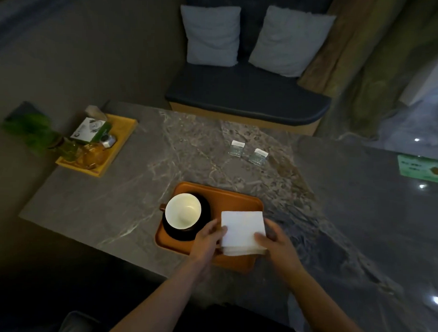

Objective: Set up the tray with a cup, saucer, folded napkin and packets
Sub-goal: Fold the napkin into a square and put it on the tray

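Cup point(183, 210) and saucer point(204, 215) sit on the tray point(236, 198) as left hand point(208, 240) and right hand point(277, 245) grip the folded napkin point(243, 228); two packets point(248, 152) wait on the table point(137, 188).

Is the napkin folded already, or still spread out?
Folded: the napkin is a compact layered square, held by both hands over the tray.

Folded white napkin point(243, 228) on orange tray point(236, 198)

Glossy marble table point(188, 150), paper napkin point(243, 227)
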Motion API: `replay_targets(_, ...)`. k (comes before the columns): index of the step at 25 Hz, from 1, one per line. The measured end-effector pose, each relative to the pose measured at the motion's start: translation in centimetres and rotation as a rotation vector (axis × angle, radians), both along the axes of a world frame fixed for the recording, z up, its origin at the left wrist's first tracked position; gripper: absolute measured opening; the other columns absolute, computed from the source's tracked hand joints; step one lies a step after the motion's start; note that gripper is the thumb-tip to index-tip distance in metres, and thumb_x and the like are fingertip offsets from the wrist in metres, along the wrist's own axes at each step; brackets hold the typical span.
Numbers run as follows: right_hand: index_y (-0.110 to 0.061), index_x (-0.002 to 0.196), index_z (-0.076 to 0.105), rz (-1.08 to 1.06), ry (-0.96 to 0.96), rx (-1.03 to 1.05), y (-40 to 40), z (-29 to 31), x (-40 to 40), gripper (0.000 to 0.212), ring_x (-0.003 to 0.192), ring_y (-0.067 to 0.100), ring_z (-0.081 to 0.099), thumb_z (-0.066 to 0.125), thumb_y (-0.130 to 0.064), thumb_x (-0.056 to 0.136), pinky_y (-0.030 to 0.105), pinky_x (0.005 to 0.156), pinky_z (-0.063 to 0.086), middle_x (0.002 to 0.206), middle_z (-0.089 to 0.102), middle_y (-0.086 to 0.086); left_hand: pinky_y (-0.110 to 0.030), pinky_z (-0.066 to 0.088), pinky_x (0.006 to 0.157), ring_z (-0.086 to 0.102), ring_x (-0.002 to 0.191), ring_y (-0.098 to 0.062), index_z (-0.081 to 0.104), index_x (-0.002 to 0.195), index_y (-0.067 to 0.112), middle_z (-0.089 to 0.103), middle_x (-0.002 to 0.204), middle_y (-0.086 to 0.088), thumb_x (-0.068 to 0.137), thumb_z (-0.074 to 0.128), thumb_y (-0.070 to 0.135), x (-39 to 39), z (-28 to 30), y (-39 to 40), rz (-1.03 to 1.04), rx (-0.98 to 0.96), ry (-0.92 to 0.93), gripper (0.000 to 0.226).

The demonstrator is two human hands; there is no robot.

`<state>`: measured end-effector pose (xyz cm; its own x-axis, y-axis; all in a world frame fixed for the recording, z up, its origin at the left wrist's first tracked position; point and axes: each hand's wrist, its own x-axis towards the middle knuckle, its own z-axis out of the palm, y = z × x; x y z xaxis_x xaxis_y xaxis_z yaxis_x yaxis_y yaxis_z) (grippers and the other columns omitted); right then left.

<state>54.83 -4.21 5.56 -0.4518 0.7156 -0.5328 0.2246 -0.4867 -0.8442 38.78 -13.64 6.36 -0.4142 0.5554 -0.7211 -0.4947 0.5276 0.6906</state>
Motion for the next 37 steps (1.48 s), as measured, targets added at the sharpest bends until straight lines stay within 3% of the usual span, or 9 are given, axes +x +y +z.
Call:
replay_targets(6, -0.021, 0.114, 0.062, 0.138, -0.180, -0.059, 0.1, -2.5, 1.7, 0.026, 0.085, 0.009, 0.068, 0.065, -0.010, 0.089, 0.018, 0.058, 0.054, 0.102, 0.067, -0.008, -0.037, 0.052, 0.093, 0.052, 0.120, -0.021, 0.050, 0.135, 0.020, 0.053, 0.135, -0.001, 0.092, 0.064, 0.024, -0.7, -1.3, 1.0, -0.202, -0.113, 0.237, 0.046)
replay_targets(11, -0.037, 0.119, 0.060, 0.114, -0.297, 0.048, -0.6, -4.6, 1.8, 0.041, 0.087, 0.008, 0.065, 0.069, -0.014, 0.086, 0.023, 0.067, 0.057, 0.100, 0.065, -0.014, -0.041, 0.043, 0.105, 0.046, 0.125, -0.019, 0.042, 0.143, 0.021, 0.045, 0.144, -0.003, 0.089, 0.067, 0.020, -1.3, -3.5, 0.3, -0.355, -0.213, 0.217, 0.059)
replay_targets(14, -0.030, 0.119, 0.065, 0.089, -0.356, 0.100, -1.5, -5.6, 1.3, 0.042, 0.079, 0.006, 0.063, 0.071, -0.011, 0.082, 0.024, 0.065, 0.057, 0.091, 0.066, -0.014, -0.037, 0.041, 0.100, 0.043, 0.125, -0.017, 0.038, 0.145, 0.022, 0.041, 0.148, -0.003, 0.086, 0.069, 0.016, -1.5, -4.6, -0.2, -0.437, -0.241, 0.266, 0.067)
replay_targets(17, -0.027, 0.119, 0.065, 0.102, -0.429, 0.161, -2.2, -6.1, 0.5, 0.041, 0.084, 0.009, 0.064, 0.071, -0.012, 0.081, 0.036, 0.079, 0.056, 0.091, 0.067, -0.009, -0.040, 0.037, 0.107, 0.037, 0.136, -0.022, 0.032, 0.149, 0.022, 0.036, 0.152, -0.004, 0.085, 0.069, 0.016, -1.8, -5.7, -0.4, -0.569, -0.257, 0.378, 0.074)
replay_targets(19, -0.029, 0.117, 0.065, 0.098, -0.462, 0.235, -2.8, -6.1, 0.1, 0.041, 0.086, 0.009, 0.064, 0.072, -0.013, 0.080, 0.031, 0.079, 0.052, 0.091, 0.066, -0.013, -0.040, 0.035, 0.109, 0.035, 0.138, -0.023, 0.029, 0.150, 0.024, 0.032, 0.154, -0.004, 0.086, 0.068, 0.017, -1.8, -6.3, -0.7, -0.636, -0.272, 0.485, 0.075)
replay_targets(26, -0.032, 0.129, 0.054, 0.077, -0.630, 0.297, -4.0, -6.5, -1.1, 0.047, 0.099, 0.013, 0.062, 0.068, -0.026, 0.084, 0.036, 0.083, 0.052, 0.114, 0.066, -0.003, -0.028, 0.033, 0.101, 0.039, 0.128, -0.021, 0.020, 0.151, 0.023, 0.024, 0.147, -0.002, 0.091, 0.055, 0.020, -1.4, -7.1, -0.7, -0.824, -0.239, 0.679, 0.070)
replay_targets(32, -0.040, 0.146, 0.029, 0.253, -0.759, 0.410, -4.9, -6.5, -0.5, 0.067, 0.112, 0.016, 0.051, 0.062, -0.035, 0.089, 0.037, 0.079, 0.053, 0.128, 0.049, -0.002, -0.040, 0.048, 0.097, 0.048, 0.117, -0.021, 0.007, 0.151, 0.026, 0.031, 0.139, -0.002, 0.089, 0.057, 0.033, -2.2, -6.9, -0.7, -0.970, -0.264, 0.837, 0.079)
replay_targets(35, -0.032, 0.149, 0.030, 0.451, -0.824, 0.670, -4.4, -6.8, 0.6, 0.067, 0.128, 0.024, 0.040, 0.059, -0.044, 0.090, 0.040, 0.094, 0.046, 0.145, 0.040, 0.002, -0.041, 0.049, 0.094, 0.046, 0.115, -0.019, -0.001, 0.152, 0.028, 0.033, 0.136, -0.001, 0.088, 0.058, 0.041, -2.9, -7.1, -1.5, -1.085, -0.156, 1.054, 0.088)
replay_targets(37, -0.030, 0.150, 0.028, 0.595, -0.844, 0.772, -3.8, -7.0, 1.3, 0.067, 0.141, 0.030, 0.026, 0.053, -0.051, 0.092, 0.047, 0.106, 0.036, 0.157, 0.027, 0.000, -0.037, 0.051, 0.091, 0.046, 0.119, -0.019, 0.009, 0.149, 0.030, 0.033, 0.141, 0.001, 0.090, 0.054, 0.044, -3.5, -7.4, -2.2, -1.156, -0.051, 1.127, 0.076)
